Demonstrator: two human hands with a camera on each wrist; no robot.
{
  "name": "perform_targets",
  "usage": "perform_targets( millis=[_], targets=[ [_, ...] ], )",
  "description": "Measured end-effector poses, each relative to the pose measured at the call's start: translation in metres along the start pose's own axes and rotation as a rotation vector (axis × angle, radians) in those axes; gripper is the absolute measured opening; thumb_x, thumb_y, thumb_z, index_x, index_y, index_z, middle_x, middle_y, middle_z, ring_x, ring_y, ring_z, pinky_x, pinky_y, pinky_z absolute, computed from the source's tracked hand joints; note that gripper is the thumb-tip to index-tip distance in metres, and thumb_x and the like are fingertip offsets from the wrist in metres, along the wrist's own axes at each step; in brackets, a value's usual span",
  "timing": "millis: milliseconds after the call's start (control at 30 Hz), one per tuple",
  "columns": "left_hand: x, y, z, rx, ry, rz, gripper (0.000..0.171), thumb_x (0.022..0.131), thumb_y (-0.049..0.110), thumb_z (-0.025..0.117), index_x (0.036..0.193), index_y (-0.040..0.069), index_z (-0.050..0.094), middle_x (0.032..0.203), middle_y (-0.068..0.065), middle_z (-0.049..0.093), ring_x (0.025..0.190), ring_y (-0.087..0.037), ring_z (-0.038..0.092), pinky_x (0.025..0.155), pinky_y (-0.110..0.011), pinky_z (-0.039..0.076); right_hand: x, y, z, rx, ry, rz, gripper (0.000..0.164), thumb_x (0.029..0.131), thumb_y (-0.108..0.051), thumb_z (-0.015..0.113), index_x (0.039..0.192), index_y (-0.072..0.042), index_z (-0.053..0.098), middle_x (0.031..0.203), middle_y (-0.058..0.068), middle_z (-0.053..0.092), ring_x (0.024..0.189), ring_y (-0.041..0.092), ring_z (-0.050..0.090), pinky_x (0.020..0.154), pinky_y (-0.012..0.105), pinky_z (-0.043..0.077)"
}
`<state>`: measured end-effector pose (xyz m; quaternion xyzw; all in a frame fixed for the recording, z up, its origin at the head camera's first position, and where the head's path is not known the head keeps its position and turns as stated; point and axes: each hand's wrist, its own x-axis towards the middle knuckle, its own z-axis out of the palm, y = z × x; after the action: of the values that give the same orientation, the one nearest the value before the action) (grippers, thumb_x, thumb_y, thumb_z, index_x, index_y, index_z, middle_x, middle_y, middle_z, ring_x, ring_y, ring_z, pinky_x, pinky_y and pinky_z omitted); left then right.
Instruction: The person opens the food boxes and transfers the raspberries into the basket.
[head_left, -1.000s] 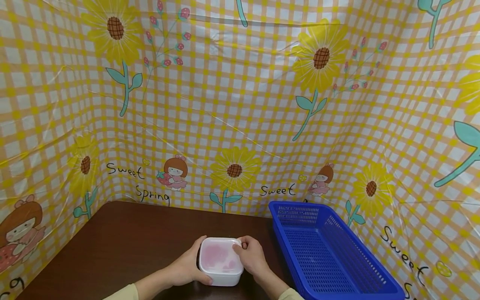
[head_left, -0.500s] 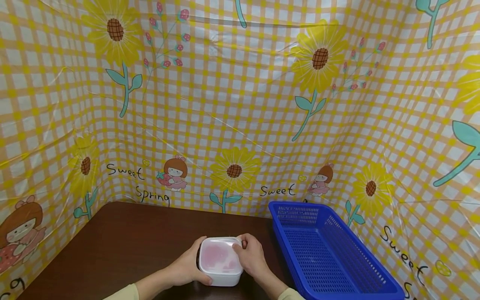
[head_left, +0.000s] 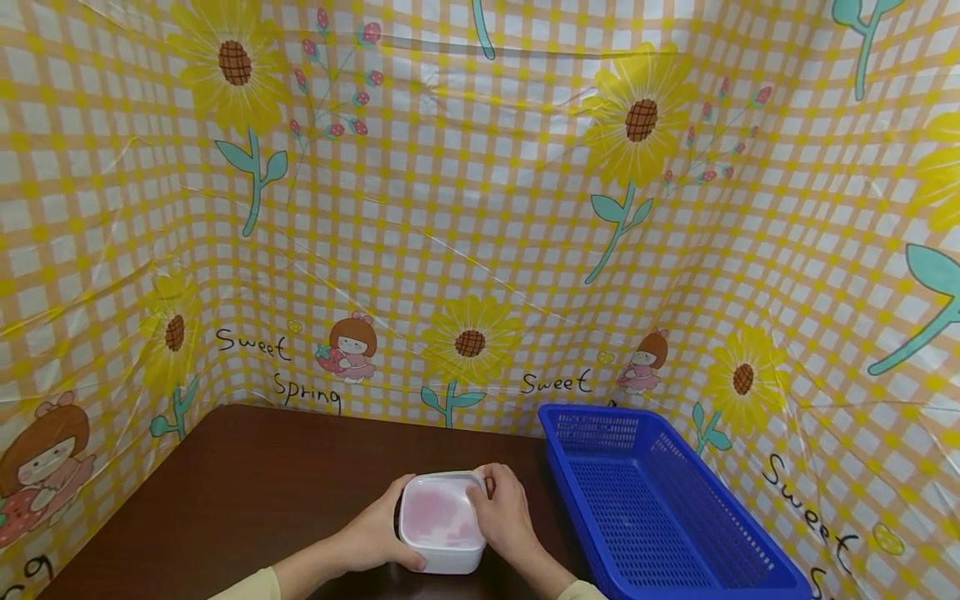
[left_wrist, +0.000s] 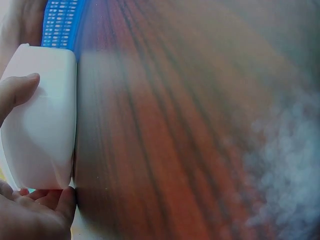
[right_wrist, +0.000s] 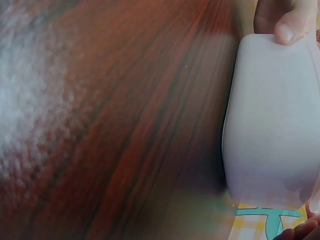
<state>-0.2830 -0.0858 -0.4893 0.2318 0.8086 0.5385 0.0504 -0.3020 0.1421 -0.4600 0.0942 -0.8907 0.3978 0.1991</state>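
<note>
A squarish white plastic food container [head_left: 452, 562] with a translucent lid [head_left: 438, 510] stands on the dark table, something pink showing through the lid. My left hand [head_left: 369, 537] grips the container from the left, thumb at the front wall and fingers round the back. At the lid's back right corner, my right hand [head_left: 506, 515] pinches the edge between thumb and curled fingers. That corner looks slightly raised. The left wrist view shows the left thumb [left_wrist: 22, 92] against the white container wall [left_wrist: 47, 120]. In the right wrist view, the container [right_wrist: 272, 115] hides most of the right fingers.
A blue perforated plastic basket [head_left: 573, 492] stands at the right of the brown table [head_left: 300, 467]. Checked cloth [head_left: 480, 225] with sunflower prints hangs round the back and both sides.
The right hand has shifted slightly upward at the lid's back right corner, and the lid's edge there sits a little higher. The left hand and container stay nearly in place.
</note>
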Motion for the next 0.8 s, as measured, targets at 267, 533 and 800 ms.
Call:
perform_targets(
  millis=[267,533,800],
  targets=[
    [0.0012,0.0026,0.0002,0.011,0.009,0.002,0.120,0.058,0.024,0.094,0.155,0.006,0.025,0.133,-0.011,0.054,0.112,-0.024,0.054,0.090,-0.037,0.045,-0.0007,-0.0002,-0.0011,0.017,0.028,-0.041,0.015,0.083,-0.007,0.075,0.096,-0.009,0.067,0.079,0.004,0.051,0.071,0.007,0.041,0.064,0.023,0.034],
    [0.0021,0.0023,0.0013,0.022,0.022,-0.007,0.119,0.056,0.023,0.095,0.154,0.011,0.028,0.132,-0.009,0.055,0.110,-0.023,0.055,0.088,-0.037,0.045,-0.0006,-0.0011,-0.0019,0.038,0.032,-0.068,0.017,0.084,-0.006,0.076,0.097,-0.009,0.066,0.079,0.004,0.050,0.072,0.006,0.040,0.064,0.022,0.034],
    [0.0017,-0.0011,0.0013,0.036,0.029,-0.010,0.119,0.055,0.027,0.095,0.154,0.011,0.030,0.132,-0.008,0.055,0.109,-0.022,0.055,0.088,-0.039,0.045,-0.0019,0.0013,0.0012,0.030,0.066,-0.133,0.019,0.082,-0.003,0.076,0.097,-0.010,0.066,0.079,-0.001,0.048,0.073,0.010,0.043,0.065,0.022,0.034]
  ],
)
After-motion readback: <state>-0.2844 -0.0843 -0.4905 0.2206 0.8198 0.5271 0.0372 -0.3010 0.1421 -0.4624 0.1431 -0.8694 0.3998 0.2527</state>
